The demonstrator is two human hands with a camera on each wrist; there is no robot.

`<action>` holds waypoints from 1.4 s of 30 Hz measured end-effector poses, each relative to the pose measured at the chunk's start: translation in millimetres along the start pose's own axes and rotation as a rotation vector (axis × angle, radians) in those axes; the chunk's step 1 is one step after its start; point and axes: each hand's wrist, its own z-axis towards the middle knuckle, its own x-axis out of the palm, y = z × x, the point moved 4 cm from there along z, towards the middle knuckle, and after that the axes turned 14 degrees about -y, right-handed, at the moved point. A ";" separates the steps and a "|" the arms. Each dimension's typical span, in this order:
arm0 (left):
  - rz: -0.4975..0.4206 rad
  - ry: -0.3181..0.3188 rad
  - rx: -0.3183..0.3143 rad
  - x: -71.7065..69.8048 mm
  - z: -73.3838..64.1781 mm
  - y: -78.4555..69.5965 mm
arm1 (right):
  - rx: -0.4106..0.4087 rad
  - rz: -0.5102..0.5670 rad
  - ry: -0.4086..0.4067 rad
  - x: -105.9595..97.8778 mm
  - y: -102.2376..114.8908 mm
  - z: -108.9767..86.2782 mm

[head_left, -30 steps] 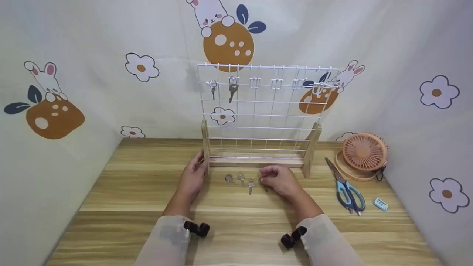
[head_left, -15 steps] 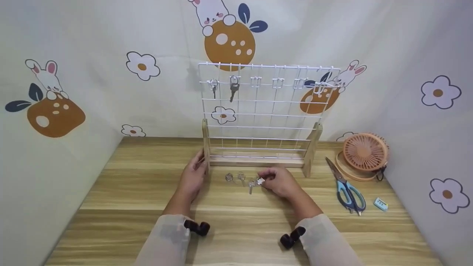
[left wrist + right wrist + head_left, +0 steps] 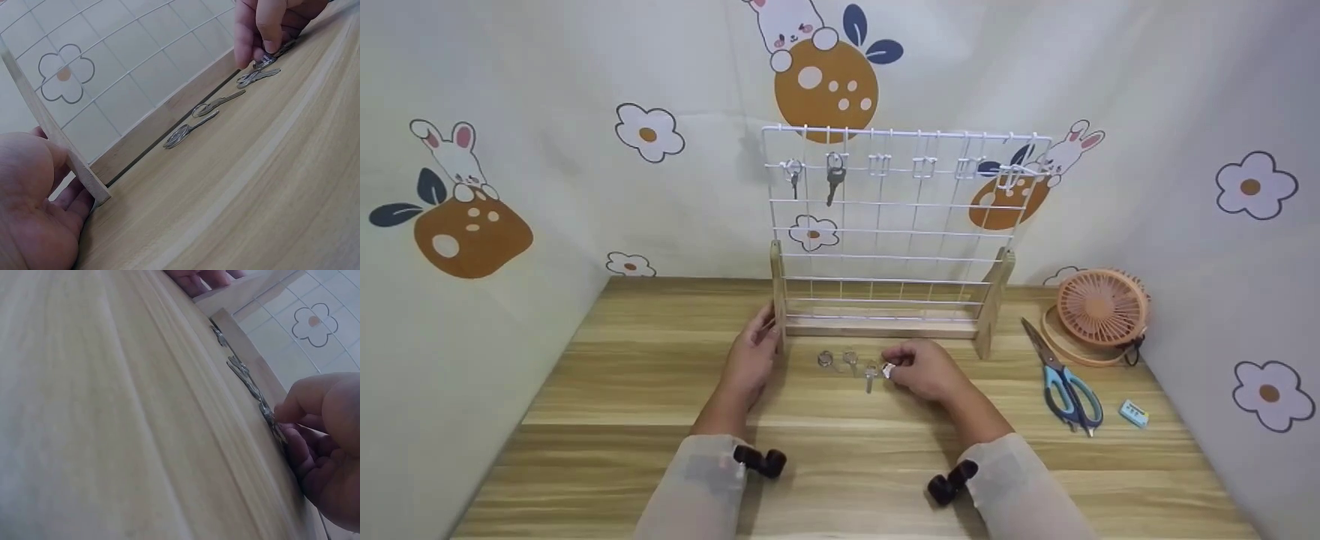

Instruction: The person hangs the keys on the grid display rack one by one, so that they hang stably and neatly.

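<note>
My left hand (image 3: 753, 352) grips the left wooden leg (image 3: 67, 143) of a white wire grid rack (image 3: 892, 231). In front of the rack's base, my right hand (image 3: 928, 369) pinches a key (image 3: 888, 370) by its ring at the right end of a row; the fingers partly hide it. Beside it on the table lie three more keys with rings: the nearest key (image 3: 870, 377), a middle key (image 3: 850, 360) and the leftmost key (image 3: 825, 360). On the rack's upper left hooks hang a small key (image 3: 794, 180) and a larger dark key (image 3: 834, 184).
Several white hooks (image 3: 923, 168) without keys line the grid's upper right. To the right on the wooden table (image 3: 840, 480) are blue-handled scissors (image 3: 1065, 390), an orange fan (image 3: 1101, 309) and a small light-blue box-shaped item (image 3: 1134, 413). A patterned cloth (image 3: 690, 210) stands behind.
My right hand has shifted slightly left, and the ring end of the key now shows at its fingertips. The left hand stays on the rack's leg.
</note>
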 end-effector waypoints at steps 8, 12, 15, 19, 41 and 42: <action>-0.009 -0.008 -0.015 0.6 -0.4 -0.2 | -0.011 -0.024 0.013 0.1 1.6 -1.0; -0.013 -0.011 -0.017 1.1 -0.8 -0.1 | 0.006 -0.020 0.017 -0.7 1.5 -1.0; -0.012 -0.009 -0.016 1.3 -0.2 -0.7 | 0.001 -0.004 0.023 -1.5 2.7 -0.8; 0.006 -0.007 -0.019 0.7 -0.3 -1.7 | -0.003 0.000 0.019 -2.3 3.0 -0.7; 0.032 -0.027 -0.021 0.8 0.7 -1.5 | 0.131 0.312 -0.039 -28.0 28.2 -0.4; 0.028 -0.028 -0.023 0.9 0.9 -1.5 | 0.133 0.308 -0.052 -28.7 29.8 -0.8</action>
